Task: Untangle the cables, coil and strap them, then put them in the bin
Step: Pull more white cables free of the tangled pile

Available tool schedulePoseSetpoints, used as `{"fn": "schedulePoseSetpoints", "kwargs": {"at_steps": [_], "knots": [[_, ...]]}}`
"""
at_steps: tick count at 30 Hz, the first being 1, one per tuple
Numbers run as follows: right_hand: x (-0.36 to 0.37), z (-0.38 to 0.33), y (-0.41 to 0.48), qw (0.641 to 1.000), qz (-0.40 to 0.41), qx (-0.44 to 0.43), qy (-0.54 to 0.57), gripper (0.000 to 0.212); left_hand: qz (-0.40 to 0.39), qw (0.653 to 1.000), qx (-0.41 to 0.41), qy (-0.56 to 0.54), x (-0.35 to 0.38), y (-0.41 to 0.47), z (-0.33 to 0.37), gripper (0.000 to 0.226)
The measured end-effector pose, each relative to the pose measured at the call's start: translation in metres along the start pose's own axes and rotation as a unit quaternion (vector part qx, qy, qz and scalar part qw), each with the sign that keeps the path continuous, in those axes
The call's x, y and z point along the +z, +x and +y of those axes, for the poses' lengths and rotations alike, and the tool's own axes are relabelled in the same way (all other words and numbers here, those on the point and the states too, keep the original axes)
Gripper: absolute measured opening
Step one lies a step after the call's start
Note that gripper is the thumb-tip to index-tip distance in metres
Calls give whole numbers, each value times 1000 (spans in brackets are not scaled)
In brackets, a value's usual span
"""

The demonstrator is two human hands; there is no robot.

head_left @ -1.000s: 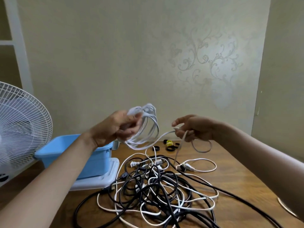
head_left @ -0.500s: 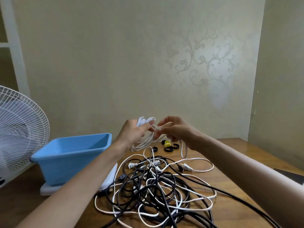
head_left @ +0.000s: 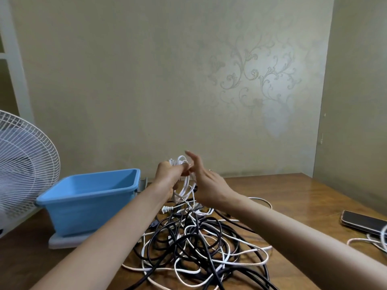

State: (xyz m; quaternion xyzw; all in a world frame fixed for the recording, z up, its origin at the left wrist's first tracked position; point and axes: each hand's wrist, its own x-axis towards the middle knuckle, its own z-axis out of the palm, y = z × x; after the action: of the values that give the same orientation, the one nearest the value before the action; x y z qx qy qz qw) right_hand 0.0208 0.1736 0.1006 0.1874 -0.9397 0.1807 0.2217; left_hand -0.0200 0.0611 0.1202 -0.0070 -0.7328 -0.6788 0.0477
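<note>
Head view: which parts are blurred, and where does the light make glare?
In the head view, the right hand is smeared by motion, its fingers soft; the left hand and the white coil it holds are slightly soft too. In the head view, glare sheens the table at far right, and the tangled cables are sharp.

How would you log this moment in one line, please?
step: coiling | left hand: grips white coil | right hand: open beside coil | tangled cables: on table | blue bin: nothing seen
</note>
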Motion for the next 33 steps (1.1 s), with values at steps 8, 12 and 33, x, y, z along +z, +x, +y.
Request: {"fn": "schedulePoseSetpoints", "kwargs": {"at_steps": [8, 12, 33], "knots": [[19, -1, -14, 980, 173, -2, 95, 53, 58, 981, 40, -181, -21, 12, -8, 15], [8, 14, -11, 968, 151, 85, 180, 20, -45, 922, 55, -381, -41, 23, -2, 24], [-43, 47, -9, 902, 105, 91, 408, 18, -139, 932, 126, -309, -84, 14, 31, 12]]}}
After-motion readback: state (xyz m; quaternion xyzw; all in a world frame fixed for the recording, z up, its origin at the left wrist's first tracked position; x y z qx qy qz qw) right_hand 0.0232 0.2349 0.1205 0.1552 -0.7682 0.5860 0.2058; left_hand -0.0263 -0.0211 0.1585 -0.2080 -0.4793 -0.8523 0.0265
